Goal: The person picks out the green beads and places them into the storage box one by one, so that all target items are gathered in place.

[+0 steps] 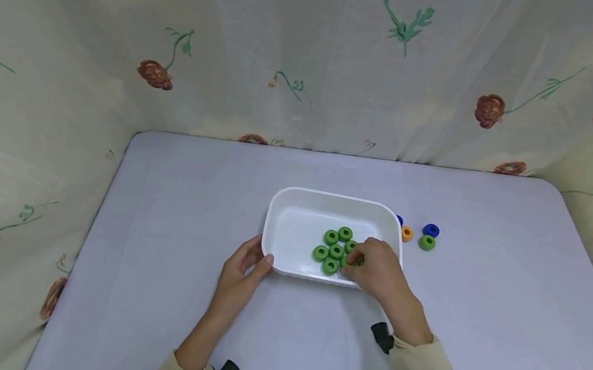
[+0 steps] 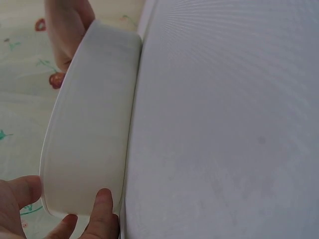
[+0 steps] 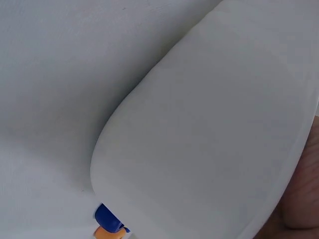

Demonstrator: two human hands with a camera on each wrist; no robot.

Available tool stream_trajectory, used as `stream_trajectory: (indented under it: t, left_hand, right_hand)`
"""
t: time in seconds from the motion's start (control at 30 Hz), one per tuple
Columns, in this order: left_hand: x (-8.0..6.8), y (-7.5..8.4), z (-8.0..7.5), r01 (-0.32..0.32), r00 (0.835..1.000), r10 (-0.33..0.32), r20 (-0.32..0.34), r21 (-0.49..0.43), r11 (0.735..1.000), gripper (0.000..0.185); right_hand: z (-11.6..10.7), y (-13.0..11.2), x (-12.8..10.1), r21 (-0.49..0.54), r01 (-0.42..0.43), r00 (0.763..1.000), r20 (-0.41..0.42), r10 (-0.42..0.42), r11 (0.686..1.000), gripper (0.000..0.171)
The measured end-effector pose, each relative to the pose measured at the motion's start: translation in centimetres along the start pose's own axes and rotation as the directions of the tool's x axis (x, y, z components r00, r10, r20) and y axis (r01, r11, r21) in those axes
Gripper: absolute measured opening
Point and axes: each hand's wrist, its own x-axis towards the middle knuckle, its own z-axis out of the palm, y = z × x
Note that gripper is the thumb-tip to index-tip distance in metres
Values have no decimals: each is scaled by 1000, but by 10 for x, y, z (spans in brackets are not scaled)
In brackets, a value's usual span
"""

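The right hand (image 1: 377,269) reaches into the white tray (image 1: 289,223) and pinches one green ring (image 1: 357,260) between its fingertips, just beside the other green rings (image 1: 334,249) lying flat on the tray floor. The left hand (image 1: 243,268) holds the tray's near left corner, thumb on the rim and fingers against the wall.

The rings look small, hard and very light (like toy beads), and smooth, so they could slip. Pinching across the outer edge looks like the best hold. The tray looks light too, so it may slide on the smooth table (image 1: 180,204).

More rings, blue (image 1: 431,230), orange (image 1: 407,233) and green (image 1: 427,242), lie on the table to the right.
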Motion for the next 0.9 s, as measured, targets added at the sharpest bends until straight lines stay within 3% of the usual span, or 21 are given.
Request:
stream_trajectory:
  t: [0.33,0.73,0.9]
  left_hand:
    - [-1,1,-1,-12,1000,12,23,3,1000,56]
    - [-2,1,0,-5,1000,5,21,5,1000,56]
    - [-2,1,-1,-9,1000,9,19,8,1000,56]
  right_hand:
    - [2,-3,-1,20,1,999,-35,0,1000,20]
    - [3,-3,-2,25,-5,999,-52,7,1000,14]
    - [0,-2,-4,51,8,994,-113,-2,999,15]
